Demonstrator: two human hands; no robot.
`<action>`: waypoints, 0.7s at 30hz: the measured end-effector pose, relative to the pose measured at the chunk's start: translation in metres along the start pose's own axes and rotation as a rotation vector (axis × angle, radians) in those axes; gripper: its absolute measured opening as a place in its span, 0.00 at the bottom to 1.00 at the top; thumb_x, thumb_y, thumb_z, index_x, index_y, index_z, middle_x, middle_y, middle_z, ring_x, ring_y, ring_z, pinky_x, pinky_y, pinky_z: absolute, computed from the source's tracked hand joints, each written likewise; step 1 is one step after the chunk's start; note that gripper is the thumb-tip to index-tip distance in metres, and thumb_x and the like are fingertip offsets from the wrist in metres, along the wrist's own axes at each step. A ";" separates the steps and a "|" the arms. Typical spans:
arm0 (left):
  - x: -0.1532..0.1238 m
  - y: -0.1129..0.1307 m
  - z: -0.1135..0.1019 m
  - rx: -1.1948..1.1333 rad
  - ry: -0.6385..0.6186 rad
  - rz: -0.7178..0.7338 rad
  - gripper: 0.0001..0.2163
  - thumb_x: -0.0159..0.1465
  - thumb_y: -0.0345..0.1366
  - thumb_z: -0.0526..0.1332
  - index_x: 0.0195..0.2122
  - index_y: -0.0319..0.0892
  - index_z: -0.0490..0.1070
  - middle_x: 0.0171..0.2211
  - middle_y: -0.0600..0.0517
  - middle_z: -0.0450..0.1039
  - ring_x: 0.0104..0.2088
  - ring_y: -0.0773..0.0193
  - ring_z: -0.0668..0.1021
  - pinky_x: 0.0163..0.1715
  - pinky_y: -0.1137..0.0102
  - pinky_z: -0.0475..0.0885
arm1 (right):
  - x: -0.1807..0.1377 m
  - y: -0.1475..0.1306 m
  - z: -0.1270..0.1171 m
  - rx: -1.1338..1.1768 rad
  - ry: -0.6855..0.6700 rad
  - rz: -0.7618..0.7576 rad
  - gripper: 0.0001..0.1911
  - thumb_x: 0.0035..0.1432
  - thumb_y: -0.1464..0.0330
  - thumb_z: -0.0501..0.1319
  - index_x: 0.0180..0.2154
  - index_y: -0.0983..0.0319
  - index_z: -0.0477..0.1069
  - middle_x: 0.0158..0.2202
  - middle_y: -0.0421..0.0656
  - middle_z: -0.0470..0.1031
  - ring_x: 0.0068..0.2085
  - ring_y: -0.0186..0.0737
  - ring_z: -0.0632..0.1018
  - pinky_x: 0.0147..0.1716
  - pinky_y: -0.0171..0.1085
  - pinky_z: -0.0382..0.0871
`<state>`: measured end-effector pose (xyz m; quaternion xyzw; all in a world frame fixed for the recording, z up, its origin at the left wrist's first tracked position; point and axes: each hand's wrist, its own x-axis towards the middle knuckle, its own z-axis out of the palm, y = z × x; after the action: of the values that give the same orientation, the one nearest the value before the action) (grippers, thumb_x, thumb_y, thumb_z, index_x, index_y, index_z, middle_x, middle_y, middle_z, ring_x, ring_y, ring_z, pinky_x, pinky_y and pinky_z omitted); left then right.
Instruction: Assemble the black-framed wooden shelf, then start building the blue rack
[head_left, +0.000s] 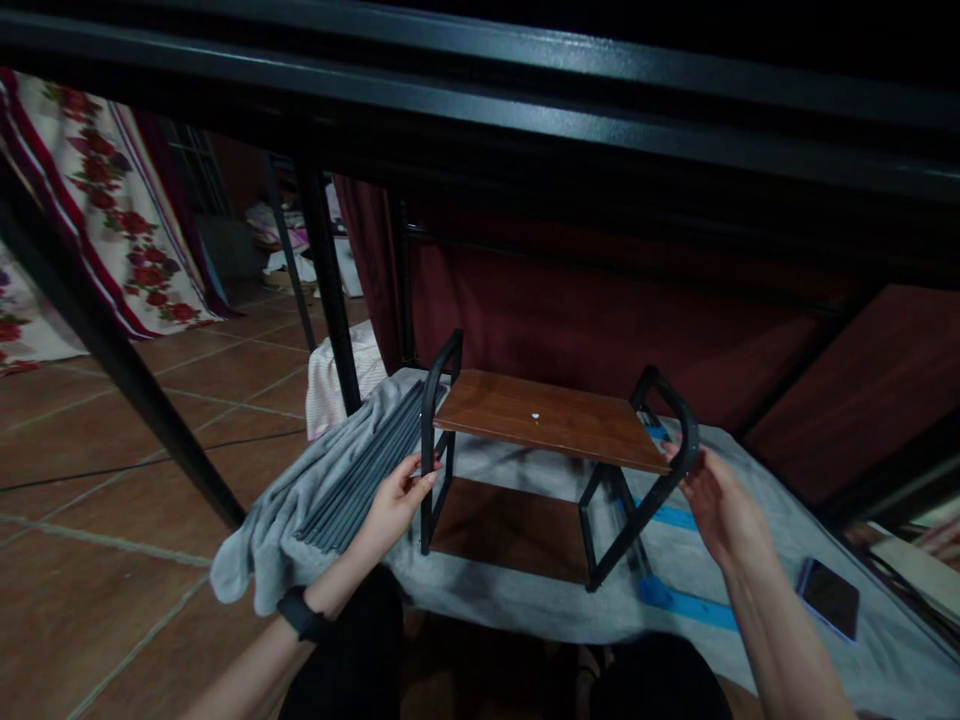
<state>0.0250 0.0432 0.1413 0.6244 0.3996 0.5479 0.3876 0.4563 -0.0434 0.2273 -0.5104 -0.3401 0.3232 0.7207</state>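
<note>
While left hand (403, 497) and right hand (716, 500) hold rack (555, 415) edges, cloth (510, 598) spreading rightward

Both hands up front, spread wide apart, and it's a two-sided reach!

Left forearm (262, 655) slants in from the lower left, left hand (405, 498) closed, thumb (421, 488) pointing inward; over on the other flank, right forearm (784, 640) climbs from the bottom edge, right hand (716, 500) turned inward, fingers bent, their full closure partly hidden, while two dark-clad knees (656, 680) sit low between the arms
</note>
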 end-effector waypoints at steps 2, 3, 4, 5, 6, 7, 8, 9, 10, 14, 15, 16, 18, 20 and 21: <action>-0.002 0.005 -0.001 -0.004 -0.017 -0.003 0.18 0.61 0.45 0.63 0.49 0.42 0.74 0.49 0.45 0.77 0.51 0.54 0.77 0.55 0.59 0.68 | -0.004 -0.020 0.017 -0.026 -0.032 -0.037 0.19 0.56 0.54 0.63 0.44 0.59 0.77 0.44 0.43 0.80 0.47 0.41 0.79 0.47 0.37 0.73; -0.002 0.008 -0.001 -0.006 -0.021 -0.010 0.18 0.61 0.45 0.63 0.50 0.42 0.74 0.50 0.44 0.76 0.52 0.53 0.76 0.57 0.59 0.67 | -0.008 -0.025 0.023 -0.044 -0.042 -0.054 0.19 0.57 0.54 0.62 0.45 0.59 0.77 0.44 0.44 0.80 0.47 0.41 0.79 0.49 0.37 0.72; -0.002 0.011 -0.002 -0.010 -0.012 -0.020 0.19 0.61 0.46 0.64 0.50 0.42 0.74 0.51 0.44 0.76 0.53 0.53 0.76 0.58 0.58 0.66 | -0.012 -0.027 0.027 -0.061 -0.047 -0.071 0.19 0.58 0.54 0.62 0.44 0.59 0.77 0.44 0.44 0.80 0.48 0.41 0.79 0.50 0.37 0.71; -0.001 0.016 -0.003 -0.019 0.018 -0.032 0.21 0.60 0.47 0.64 0.51 0.41 0.74 0.52 0.44 0.75 0.54 0.52 0.75 0.58 0.58 0.65 | -0.016 -0.027 0.029 -0.074 -0.049 -0.085 0.19 0.58 0.54 0.61 0.44 0.59 0.78 0.44 0.44 0.80 0.49 0.41 0.78 0.51 0.38 0.70; 0.002 0.021 -0.004 -0.033 0.062 -0.041 0.22 0.60 0.47 0.64 0.52 0.41 0.74 0.53 0.44 0.75 0.55 0.52 0.74 0.59 0.58 0.65 | -0.019 -0.026 0.030 -0.082 -0.052 -0.097 0.19 0.59 0.54 0.61 0.43 0.60 0.78 0.44 0.44 0.80 0.50 0.42 0.78 0.52 0.38 0.70; 0.005 0.028 -0.005 -0.056 0.115 -0.046 0.23 0.60 0.48 0.64 0.53 0.41 0.73 0.54 0.44 0.74 0.55 0.52 0.74 0.59 0.58 0.65 | -0.022 -0.025 0.030 -0.087 -0.056 -0.106 0.18 0.58 0.54 0.62 0.42 0.60 0.78 0.43 0.45 0.81 0.50 0.42 0.78 0.53 0.38 0.70; 0.010 0.035 -0.006 -0.088 0.169 -0.046 0.24 0.61 0.49 0.64 0.54 0.41 0.73 0.54 0.44 0.74 0.55 0.53 0.75 0.58 0.58 0.65 | -0.024 -0.023 0.028 -0.087 -0.062 -0.112 0.18 0.58 0.54 0.62 0.42 0.60 0.78 0.43 0.45 0.81 0.49 0.42 0.78 0.53 0.39 0.70; 0.015 0.043 -0.006 -0.127 0.210 -0.041 0.24 0.61 0.49 0.63 0.54 0.42 0.73 0.53 0.44 0.74 0.53 0.54 0.75 0.57 0.59 0.66 | -0.026 -0.022 0.026 -0.084 -0.067 -0.115 0.18 0.57 0.54 0.63 0.42 0.60 0.78 0.42 0.44 0.81 0.49 0.42 0.79 0.53 0.40 0.70; 0.020 0.051 -0.007 -0.173 0.231 -0.037 0.24 0.61 0.50 0.63 0.54 0.42 0.73 0.52 0.44 0.75 0.51 0.54 0.76 0.56 0.60 0.68 | -0.027 -0.020 0.025 -0.080 -0.071 -0.115 0.18 0.57 0.54 0.64 0.42 0.60 0.78 0.42 0.44 0.81 0.48 0.42 0.79 0.53 0.41 0.70; 0.038 0.077 -0.005 -0.324 0.235 -0.055 0.21 0.57 0.50 0.67 0.45 0.39 0.78 0.41 0.46 0.79 0.42 0.58 0.79 0.48 0.64 0.72 | -0.030 -0.018 0.021 -0.044 -0.036 -0.118 0.16 0.53 0.56 0.67 0.39 0.59 0.77 0.42 0.44 0.80 0.47 0.42 0.79 0.53 0.41 0.71; 0.040 0.081 -0.004 -0.348 0.240 -0.068 0.20 0.56 0.48 0.68 0.42 0.39 0.78 0.39 0.47 0.80 0.40 0.59 0.79 0.46 0.65 0.72 | -0.031 -0.018 0.020 -0.027 -0.027 -0.117 0.15 0.53 0.56 0.68 0.38 0.59 0.77 0.42 0.44 0.80 0.47 0.42 0.79 0.52 0.41 0.72; 0.041 0.083 -0.004 -0.371 0.245 -0.084 0.18 0.54 0.47 0.70 0.40 0.39 0.78 0.37 0.48 0.80 0.38 0.61 0.79 0.44 0.67 0.72 | -0.032 -0.017 0.020 -0.009 -0.021 -0.114 0.14 0.52 0.57 0.68 0.38 0.59 0.76 0.42 0.43 0.80 0.47 0.42 0.80 0.50 0.41 0.73; 0.041 0.085 -0.004 -0.427 0.247 -0.122 0.16 0.51 0.43 0.73 0.37 0.39 0.78 0.34 0.50 0.79 0.34 0.64 0.78 0.39 0.70 0.72 | -0.035 -0.015 0.019 0.030 -0.022 -0.095 0.13 0.52 0.59 0.68 0.37 0.58 0.76 0.42 0.43 0.80 0.46 0.42 0.80 0.46 0.40 0.75; 0.043 0.084 -0.004 -0.484 0.244 -0.151 0.15 0.49 0.38 0.74 0.36 0.39 0.78 0.31 0.52 0.79 0.32 0.68 0.77 0.37 0.74 0.72 | -0.038 -0.011 0.019 0.072 -0.008 -0.076 0.10 0.52 0.61 0.68 0.36 0.58 0.75 0.41 0.42 0.80 0.44 0.40 0.80 0.43 0.37 0.76; 0.044 0.084 -0.004 -0.506 0.241 -0.159 0.15 0.48 0.37 0.75 0.35 0.39 0.78 0.31 0.53 0.79 0.32 0.69 0.77 0.36 0.75 0.72 | -0.039 -0.008 0.019 0.098 0.005 -0.075 0.09 0.53 0.62 0.68 0.35 0.58 0.75 0.41 0.42 0.80 0.43 0.40 0.80 0.42 0.36 0.76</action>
<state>0.0310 0.0517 0.2353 0.4048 0.3411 0.6684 0.5224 0.4196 -0.0674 0.2338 -0.4622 -0.3407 0.3110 0.7574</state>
